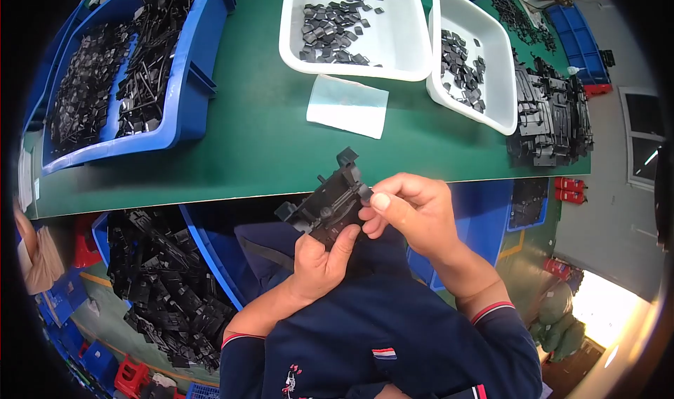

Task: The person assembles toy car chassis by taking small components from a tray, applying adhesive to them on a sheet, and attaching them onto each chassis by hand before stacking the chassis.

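Note:
My left hand (pixel 319 265) is closed on the lower edge of a black plastic bracket (pixel 330 206), thumb in front. The bracket is held tilted in front of the table's near edge, with square ends sticking out at its top and left. My right hand (pixel 414 209) pinches a small black plastic piece (pixel 366 194) between thumb and forefinger at the bracket's right side. Whether that piece is separate or part of the bracket, I cannot tell. Beyond the hands, a white sheet (pixel 347 107) lies on the green table (pixel 246 118).
Two white trays (pixel 393 65) (pixel 505 118) hold small black pieces. A blue bin (pixel 189 111) with black parts stands at the left, and stacked black brackets (pixel 551 118) at the right. Below the table edge, another blue bin (pixel 210 258) holds black brackets. Another person's arm (pixel 27 234) shows far left.

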`<state>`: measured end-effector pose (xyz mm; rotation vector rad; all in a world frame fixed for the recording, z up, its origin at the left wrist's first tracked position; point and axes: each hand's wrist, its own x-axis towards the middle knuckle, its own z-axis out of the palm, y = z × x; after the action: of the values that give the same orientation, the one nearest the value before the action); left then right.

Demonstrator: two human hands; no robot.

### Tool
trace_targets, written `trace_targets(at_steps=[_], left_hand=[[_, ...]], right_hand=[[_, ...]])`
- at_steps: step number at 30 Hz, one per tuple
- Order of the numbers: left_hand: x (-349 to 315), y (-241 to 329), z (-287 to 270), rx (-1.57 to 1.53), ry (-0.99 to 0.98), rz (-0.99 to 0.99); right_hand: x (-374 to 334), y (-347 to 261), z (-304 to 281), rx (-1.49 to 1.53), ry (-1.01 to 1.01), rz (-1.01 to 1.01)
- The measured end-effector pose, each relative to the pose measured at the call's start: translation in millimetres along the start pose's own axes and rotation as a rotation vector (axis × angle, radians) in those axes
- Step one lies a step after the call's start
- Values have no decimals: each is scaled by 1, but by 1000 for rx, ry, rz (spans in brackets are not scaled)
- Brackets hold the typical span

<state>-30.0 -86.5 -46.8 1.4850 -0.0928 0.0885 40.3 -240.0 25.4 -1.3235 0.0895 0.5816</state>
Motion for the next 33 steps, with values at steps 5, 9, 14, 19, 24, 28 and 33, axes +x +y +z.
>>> trace_targets(at_steps=[5,9,14,19,24,28,33], left_hand=[[-2,0,-1,19,-36,-7],[-1,-1,1,-40,-35,-7],[-1,2,2,-53,-50,-18],[-2,-2,0,60,-80,20],[1,-3,4,120,-6,84],[1,-2,5,139,6,97],[-7,-3,1,67,-97,-2]], right_hand=[[2,4,3,-19,26,-65],[3,5,3,-20,35,-81],[3,-2,3,-50,68,-11],[5,-4,2,-41,78,34],[6,-5,0,-30,66,80],[5,-7,2,-58,66,77],[4,-8,4,22,86,59]])
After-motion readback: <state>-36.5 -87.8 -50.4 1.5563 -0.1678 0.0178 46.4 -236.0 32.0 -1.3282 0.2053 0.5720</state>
